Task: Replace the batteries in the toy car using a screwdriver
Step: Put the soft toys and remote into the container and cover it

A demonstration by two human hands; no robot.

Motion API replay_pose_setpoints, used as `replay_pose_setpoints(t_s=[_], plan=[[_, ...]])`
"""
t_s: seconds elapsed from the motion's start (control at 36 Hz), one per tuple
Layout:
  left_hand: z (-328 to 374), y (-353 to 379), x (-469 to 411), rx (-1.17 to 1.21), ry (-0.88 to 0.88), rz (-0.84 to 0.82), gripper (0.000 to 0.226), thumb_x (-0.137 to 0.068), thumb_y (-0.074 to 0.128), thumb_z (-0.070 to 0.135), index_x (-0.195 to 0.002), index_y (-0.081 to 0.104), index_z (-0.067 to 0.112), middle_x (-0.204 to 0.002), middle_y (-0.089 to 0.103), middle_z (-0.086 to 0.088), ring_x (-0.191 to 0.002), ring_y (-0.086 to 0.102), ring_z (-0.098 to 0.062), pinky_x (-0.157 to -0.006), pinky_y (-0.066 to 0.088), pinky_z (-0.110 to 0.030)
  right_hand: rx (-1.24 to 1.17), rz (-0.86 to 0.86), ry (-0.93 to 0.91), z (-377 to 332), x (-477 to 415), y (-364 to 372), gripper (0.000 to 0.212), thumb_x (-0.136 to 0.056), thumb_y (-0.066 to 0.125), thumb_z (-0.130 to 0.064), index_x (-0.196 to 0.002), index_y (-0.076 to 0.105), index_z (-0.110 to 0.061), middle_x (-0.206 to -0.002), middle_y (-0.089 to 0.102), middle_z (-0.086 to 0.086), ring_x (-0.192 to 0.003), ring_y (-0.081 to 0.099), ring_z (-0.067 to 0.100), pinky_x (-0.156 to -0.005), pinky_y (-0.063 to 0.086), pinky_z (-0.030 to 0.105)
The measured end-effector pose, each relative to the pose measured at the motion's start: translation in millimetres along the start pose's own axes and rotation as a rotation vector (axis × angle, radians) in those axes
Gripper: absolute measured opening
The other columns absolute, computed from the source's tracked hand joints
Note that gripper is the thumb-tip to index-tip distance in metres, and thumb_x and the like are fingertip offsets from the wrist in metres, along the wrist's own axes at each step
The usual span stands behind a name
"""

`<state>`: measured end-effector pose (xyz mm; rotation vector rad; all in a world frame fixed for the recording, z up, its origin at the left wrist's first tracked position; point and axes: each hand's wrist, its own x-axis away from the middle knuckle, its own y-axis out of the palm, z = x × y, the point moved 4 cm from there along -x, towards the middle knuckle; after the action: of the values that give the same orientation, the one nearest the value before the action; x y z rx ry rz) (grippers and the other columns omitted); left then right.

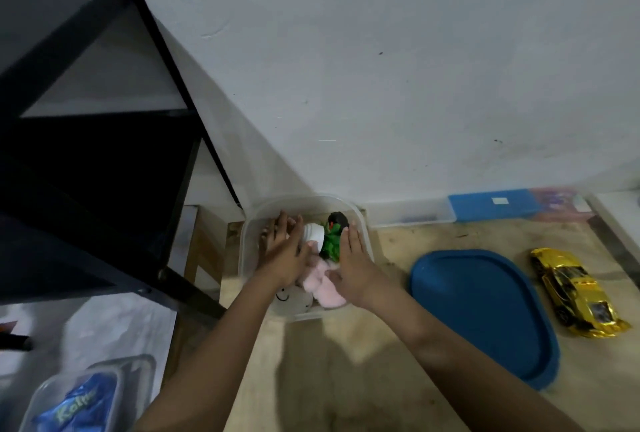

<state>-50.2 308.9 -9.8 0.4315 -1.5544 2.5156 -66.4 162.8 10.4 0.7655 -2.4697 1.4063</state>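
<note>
A shiny gold-and-yellow toy car (575, 293) lies on the wooden surface at the right, untouched. Both my hands reach into a clear plastic box (362, 223) by the wall. My left hand (285, 251) has straight fingers inside the box, next to a white round object (314, 232). My right hand (355, 260) lies flat with straight fingers over a green toy (330, 241) and a pink soft toy (320, 281). No screwdriver or batteries show.
The box's blue lid (485, 314) lies between the box and the car. A black shelf frame (104, 120) stands at the left. A blue-lidded case (491, 204) sits by the wall. Another clear container with a blue packet (79, 397) sits at lower left.
</note>
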Motion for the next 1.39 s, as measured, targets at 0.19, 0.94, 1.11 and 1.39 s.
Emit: replay_pose_setpoints(t_s=[0.19,0.94,1.11,1.39], plan=[[75,1,47,0.335,0.115,0.393,0.055,-0.101,0.036,0.025,-0.15,0.012,0.017,-0.158,-0.004,0.003,-0.145,-0.008,-0.012,-0.12,0.001,-0.029,-0.113,0.224,-0.171,58,68,-47,0.064,-0.098,0.037,-0.014,-0.148,-0.002,-0.009,-0.157,-0.008,0.001,-0.144,-0.01,0.01,-0.111,-0.005,0.017],[181,195,127,0.695,-0.156,0.209,0.061,-0.093,0.039,-0.008,-0.148,0.02,0.01,-0.157,0.017,-0.002,-0.144,0.017,-0.017,-0.108,0.017,-0.016,-0.515,0.685,0.343,276,203,-23,0.057,-0.08,0.056,0.007,-0.133,0.038,-0.006,-0.125,0.037,0.012,-0.114,0.043,0.019,-0.096,0.033,0.021],[174,160,137,0.748,-0.133,0.328,0.059,-0.093,0.041,-0.008,-0.147,0.025,0.01,-0.155,0.023,-0.003,-0.142,0.021,-0.017,-0.109,0.018,-0.019,-0.612,0.732,0.28,247,203,-40,0.06,-0.079,0.053,0.008,-0.133,0.04,-0.011,-0.125,0.037,0.008,-0.102,0.033,0.006,-0.088,0.032,0.018],[126,61,151,0.697,-0.122,0.539,0.071,-0.083,0.041,-0.017,-0.147,0.026,0.01,-0.155,0.022,-0.003,-0.143,0.018,-0.018,-0.117,0.02,-0.032,-0.582,0.601,0.054,162,165,-56,0.046,-0.081,0.058,0.0,-0.125,0.048,-0.011,-0.12,0.044,0.007,-0.094,0.036,0.002,-0.083,0.032,0.013]])
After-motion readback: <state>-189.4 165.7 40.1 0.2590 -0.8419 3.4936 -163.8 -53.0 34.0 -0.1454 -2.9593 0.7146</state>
